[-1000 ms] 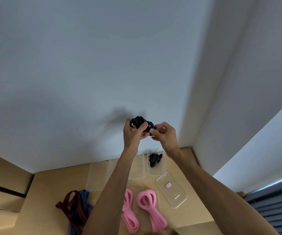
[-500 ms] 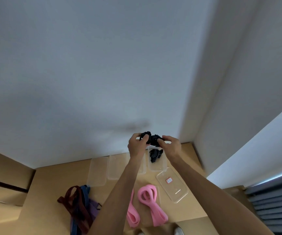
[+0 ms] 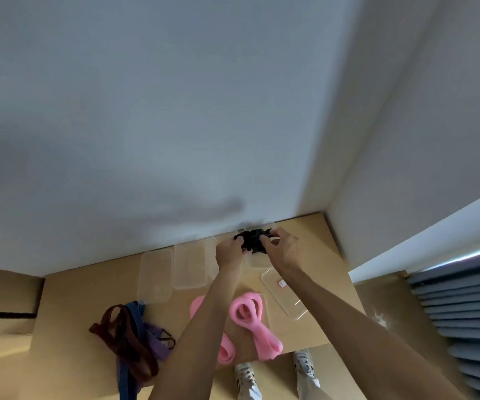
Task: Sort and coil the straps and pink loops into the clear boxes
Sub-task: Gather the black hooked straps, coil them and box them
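Note:
My left hand [image 3: 228, 252] and my right hand [image 3: 282, 249] both grip a bundle of black strap [image 3: 253, 241], held low over the rightmost clear box [image 3: 259, 262] by the wall. Two more clear boxes [image 3: 155, 277] [image 3: 189, 267] lie to its left. A pink loop [image 3: 251, 321] lies on the table between my forearms, and a second pink loop [image 3: 224, 349] is partly hidden under my left arm. A tangle of maroon, blue and purple straps [image 3: 130, 339] lies at the front left.
A clear lid [image 3: 286, 295] with a red sticker lies right of the pink loops. The wooden table [image 3: 68, 327] meets the white wall at the back. Two white shoes [image 3: 246, 376] show below the table's front edge. Grey blinds are at the far right.
Both hands have lowered the black strap bundle from in front of the wall down to the rightmost clear box. The view has tilted down, showing more of the table.

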{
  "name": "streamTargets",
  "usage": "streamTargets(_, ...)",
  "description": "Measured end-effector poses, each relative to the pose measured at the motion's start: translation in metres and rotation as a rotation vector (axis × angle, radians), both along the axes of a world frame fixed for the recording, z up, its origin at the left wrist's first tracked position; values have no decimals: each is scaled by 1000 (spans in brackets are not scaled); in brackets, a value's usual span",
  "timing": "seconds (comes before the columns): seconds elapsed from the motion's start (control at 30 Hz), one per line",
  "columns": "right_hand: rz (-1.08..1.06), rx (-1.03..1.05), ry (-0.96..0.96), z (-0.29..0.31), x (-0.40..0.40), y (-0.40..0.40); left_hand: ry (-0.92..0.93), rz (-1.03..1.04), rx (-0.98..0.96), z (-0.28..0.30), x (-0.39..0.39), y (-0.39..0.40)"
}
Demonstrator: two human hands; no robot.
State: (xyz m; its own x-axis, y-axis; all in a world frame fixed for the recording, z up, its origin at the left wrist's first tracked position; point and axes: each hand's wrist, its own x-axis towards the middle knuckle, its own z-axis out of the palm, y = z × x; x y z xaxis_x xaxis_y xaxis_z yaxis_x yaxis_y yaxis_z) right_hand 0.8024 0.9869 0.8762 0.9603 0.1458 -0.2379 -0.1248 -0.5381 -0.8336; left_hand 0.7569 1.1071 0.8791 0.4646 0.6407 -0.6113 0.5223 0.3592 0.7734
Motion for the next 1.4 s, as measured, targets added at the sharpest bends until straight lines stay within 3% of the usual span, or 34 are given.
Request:
streamTargets(0.27, -106, -98, 11, -66, 9, 5, 144, -370, 370, -68, 6, -14)
streamTargets(0.37, -84, -129, 8, -83, 17, 5, 170, -364, 420, -89, 6, -18)
streamTargets(0.57, 140, -357, 61, -107, 19, 7, 272, -471, 606, -110, 12, -20)
streamTargets(0.73, 301, -514, -123, -118, 15, 11, 372, -671, 814, -117, 14, -8)
streamTargets(0.83, 402, -576, -248, -125, 14, 6, 329, -753, 864, -119, 14, -7)
streamTargets(0.9, 549, -724, -185, -129, 16, 1, 314, -802, 904, -121, 16, -7)
streamTargets(1.07, 662, -810, -148, -138, 12, -8, 368, -937, 952, -125, 18, -8)
streamTargets(1.2, 647, -747, -174, -135, 10, -9, 372, -900, 918, -121, 22, -10)
streamTargets(1.3, 432, -576, -263, -124, 1, -14, 302, -856, 937, -115, 15, -10)
streamTargets(1.4, 246, -445, -116, -120, -4, -17, 242, -814, 899, -118, 1, -14)
